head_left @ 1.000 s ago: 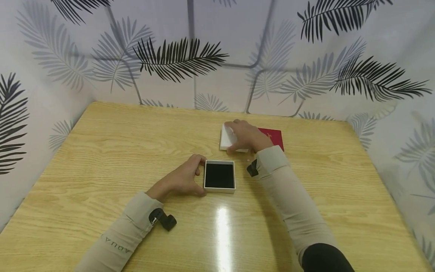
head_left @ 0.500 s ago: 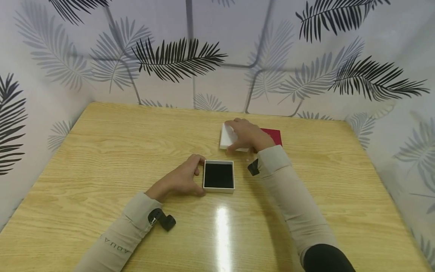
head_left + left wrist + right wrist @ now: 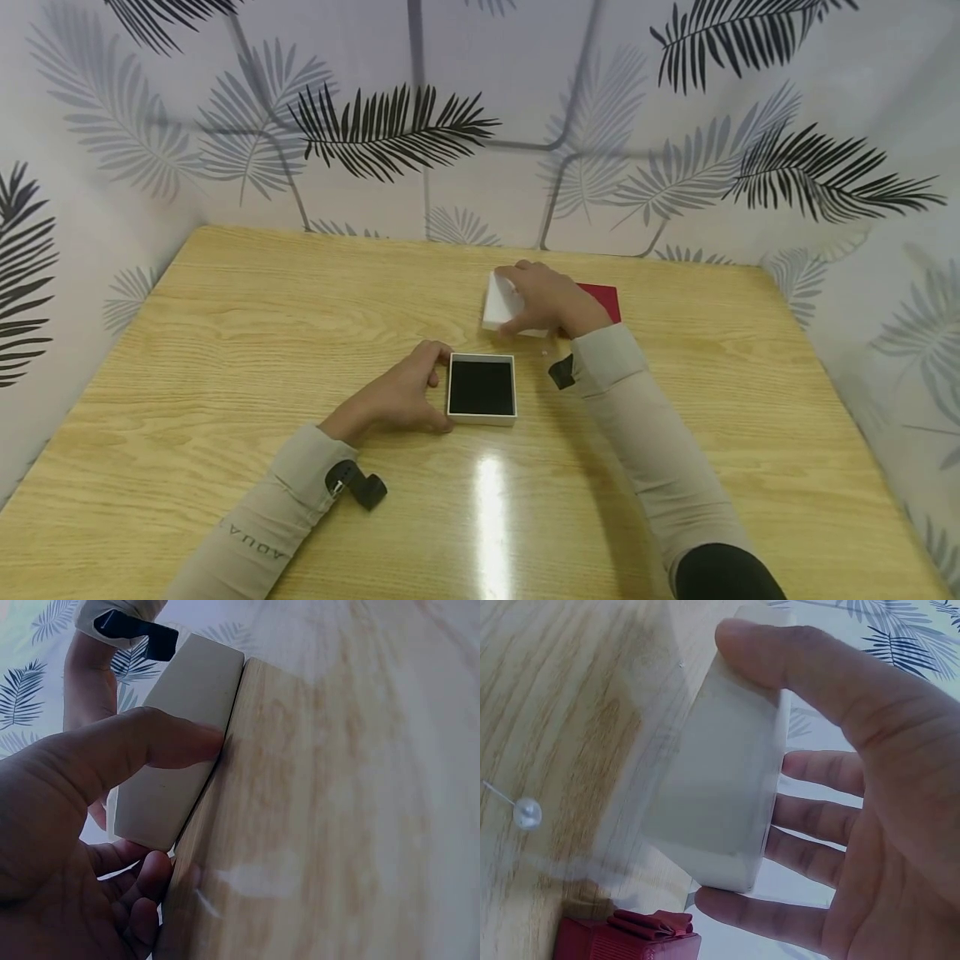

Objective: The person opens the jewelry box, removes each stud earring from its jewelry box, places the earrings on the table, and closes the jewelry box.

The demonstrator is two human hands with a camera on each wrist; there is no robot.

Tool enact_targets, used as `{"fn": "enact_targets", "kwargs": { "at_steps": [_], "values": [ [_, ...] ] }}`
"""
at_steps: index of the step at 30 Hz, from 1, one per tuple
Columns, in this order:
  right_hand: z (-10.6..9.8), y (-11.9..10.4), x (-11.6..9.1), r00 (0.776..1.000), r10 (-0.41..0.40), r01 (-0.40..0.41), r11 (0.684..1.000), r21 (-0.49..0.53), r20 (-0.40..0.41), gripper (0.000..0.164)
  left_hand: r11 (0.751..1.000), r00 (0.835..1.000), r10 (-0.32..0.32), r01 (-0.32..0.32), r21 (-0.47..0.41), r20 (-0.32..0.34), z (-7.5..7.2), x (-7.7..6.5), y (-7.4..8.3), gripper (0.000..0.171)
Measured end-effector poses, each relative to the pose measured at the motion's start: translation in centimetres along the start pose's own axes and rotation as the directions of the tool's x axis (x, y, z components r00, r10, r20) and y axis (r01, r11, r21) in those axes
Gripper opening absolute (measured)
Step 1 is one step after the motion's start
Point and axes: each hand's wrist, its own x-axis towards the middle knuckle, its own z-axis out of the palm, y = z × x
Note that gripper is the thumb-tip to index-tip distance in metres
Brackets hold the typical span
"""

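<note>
A shallow white box (image 3: 482, 420) with a black lining (image 3: 482, 387) stands uncovered on the wooden table. My left hand (image 3: 401, 392) holds it by its left side. In the left wrist view the thumb lies along one outer wall of the box (image 3: 169, 787), with other fingers at its corner. Farther back, my right hand (image 3: 551, 298) grips a white box lid (image 3: 498, 302) between thumb and fingers. Its side wall (image 3: 720, 757) fills the middle of the right wrist view, the little finger at its lower corner.
A dark red gift box (image 3: 604, 298) with a ribbon bow (image 3: 652, 924) stands behind the right wrist, partly hidden. A pearl stud earring (image 3: 527, 814) lies on the tabletop (image 3: 300, 317). A leaf-patterned curtain (image 3: 480, 200) hangs along the table's far edge.
My right forearm has shifted slightly rightward and covers a little more of the red box. Both hands keep their grips.
</note>
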Motion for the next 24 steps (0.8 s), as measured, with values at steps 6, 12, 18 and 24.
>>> {"fn": "enact_targets", "kwargs": {
  "at_steps": [6, 12, 18, 24],
  "values": [
    [0.3, 0.1, -0.2, 1.0, -0.014, 0.014, 1.0, 0.014, -0.016, 0.092, 1.0, 1.0, 0.005, -0.005, 0.002, 0.003, 0.0, 0.0, -0.1, 0.089],
    [0.2, -0.2, -0.5, 1.0, -0.018, 0.018, 1.0, 0.006, -0.024, 0.093, 1.0, 1.0, 0.007, -0.007, 0.005, 0.002, 0.0, 0.0, -0.1, 0.089],
    [-0.1, -0.8, -1.0, 0.998, -0.041, 0.041, 0.999, -0.006, -0.041, 0.094, 1.0, 1.0, 0.002, -0.002, 0.011, -0.002, 0.0, 0.1, 0.0, 0.088],
    [-0.2, -1.3, -1.5, 0.996, -0.064, 0.062, 0.997, -0.037, -0.054, 0.094, 1.0, 1.0, 0.005, -0.005, 0.016, -0.001, -0.1, 0.1, 0.1, 0.088]
  ]
}}
